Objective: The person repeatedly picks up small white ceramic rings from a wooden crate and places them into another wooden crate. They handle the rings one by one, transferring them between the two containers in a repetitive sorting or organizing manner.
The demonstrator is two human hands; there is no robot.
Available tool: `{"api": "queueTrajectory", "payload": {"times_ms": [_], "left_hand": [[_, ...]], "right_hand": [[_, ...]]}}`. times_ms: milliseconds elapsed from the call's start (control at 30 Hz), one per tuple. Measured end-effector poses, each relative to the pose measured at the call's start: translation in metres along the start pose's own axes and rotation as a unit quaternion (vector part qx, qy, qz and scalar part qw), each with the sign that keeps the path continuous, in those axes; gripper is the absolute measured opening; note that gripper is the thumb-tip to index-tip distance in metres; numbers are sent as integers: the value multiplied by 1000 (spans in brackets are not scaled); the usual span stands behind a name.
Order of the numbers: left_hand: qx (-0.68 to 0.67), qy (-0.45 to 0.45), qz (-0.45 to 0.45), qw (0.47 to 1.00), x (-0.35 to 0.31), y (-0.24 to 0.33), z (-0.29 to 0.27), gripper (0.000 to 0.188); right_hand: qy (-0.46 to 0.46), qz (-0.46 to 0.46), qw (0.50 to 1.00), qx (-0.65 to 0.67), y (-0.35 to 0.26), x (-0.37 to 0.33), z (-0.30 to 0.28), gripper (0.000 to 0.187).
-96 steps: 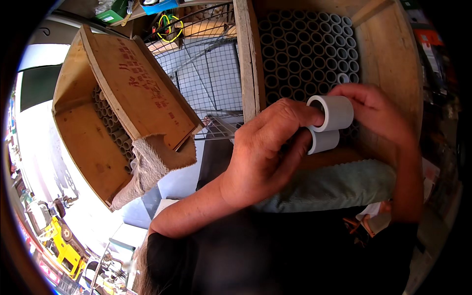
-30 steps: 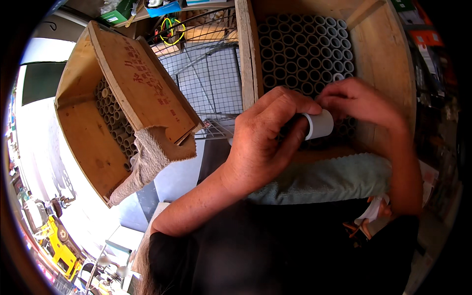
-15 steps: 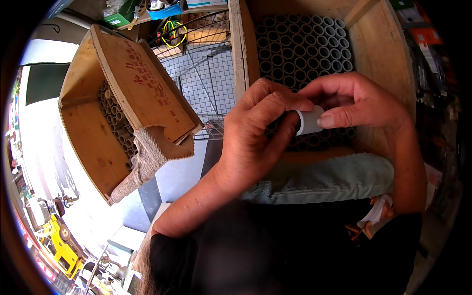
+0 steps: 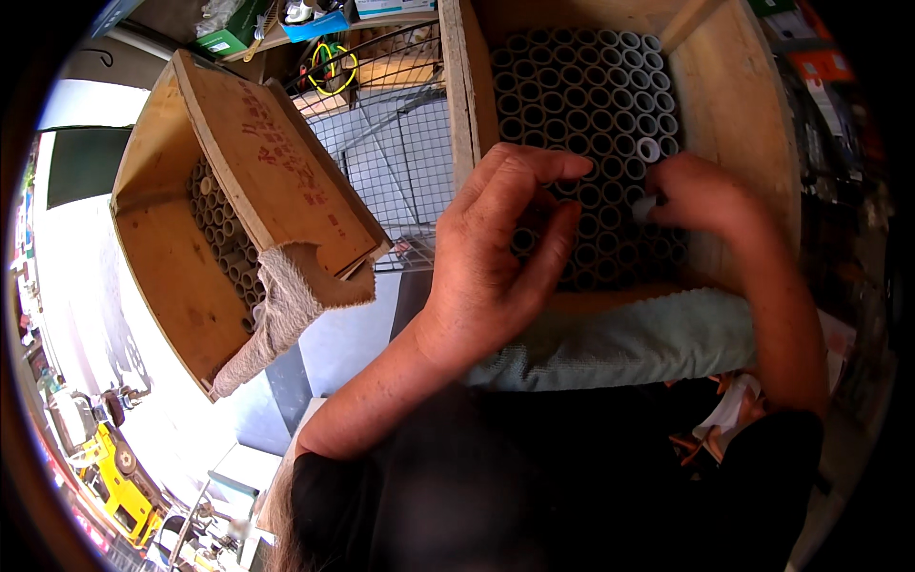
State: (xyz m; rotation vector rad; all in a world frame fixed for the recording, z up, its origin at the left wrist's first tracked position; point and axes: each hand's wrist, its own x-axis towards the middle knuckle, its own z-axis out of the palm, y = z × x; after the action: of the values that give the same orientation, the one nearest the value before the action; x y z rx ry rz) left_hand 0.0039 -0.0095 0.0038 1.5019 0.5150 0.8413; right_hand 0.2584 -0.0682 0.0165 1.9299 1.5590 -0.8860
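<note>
Clock directions from mid-view. At 10 o'clock, the left wooden crate (image 4: 172, 286), tilted, more short tubes inside; a beige cloth (image 4: 286, 286) covers its lower corner. At 11 o'clock, a black wire rack (image 4: 396, 162) stands between the crates. Near the centre, the left hand (image 4: 483, 255): half a second ago a pale short tube sat at its fingers with the other hand on it too; now nothing shows there. Reading: handling has probably passed to the right hand alone, leaving the left free. Pose: forearm rises from 7 o'clock, wrist bent, hand raised in front of the right crate's near-left edge, fingers toward 1 to 2 o'clock; thumb and forefinger spread, a clear gap between them. At 1 o'clock, the right wooden crate (image 4: 461, 95) holds packed rows of grey tubes (image 4: 610, 76), mouths facing the viewer; one whiter tube (image 4: 647, 150) stands out just above the right hand's fingers. At 2 o'clock, the right hand (image 4: 701, 194) has shifted away from the left and reaches over the rows. A pale tube (image 4: 644, 207) shows at its fingertips, apparently pinched; blur prevents telling whether it is the one handled between both hands, or whether it touches the rows. Pose: forearm up from 4 o'clock, back of hand uppermost, fingers curled toward 9 o'clock. At 4 o'clock, a padded green cloth (image 4: 620, 348) lies along the crate's near edge.
</note>
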Motion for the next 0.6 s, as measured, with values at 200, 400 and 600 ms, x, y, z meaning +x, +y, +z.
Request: {"api": "queueTrajectory", "payload": {"times_ms": [200,400,600], "left_hand": [[-9,5,13,1000,0,-1,-1,29],[-12,22,32,999,0,-5,1,28],[-10,21,36,999,-1,-6,2,28]], "right_hand": [[-44,46,996,-68,-19,6,17,27],[-72,55,992,-93,-20,14,27,24],[-85,59,991,-91,-26,9,24,19]]}}
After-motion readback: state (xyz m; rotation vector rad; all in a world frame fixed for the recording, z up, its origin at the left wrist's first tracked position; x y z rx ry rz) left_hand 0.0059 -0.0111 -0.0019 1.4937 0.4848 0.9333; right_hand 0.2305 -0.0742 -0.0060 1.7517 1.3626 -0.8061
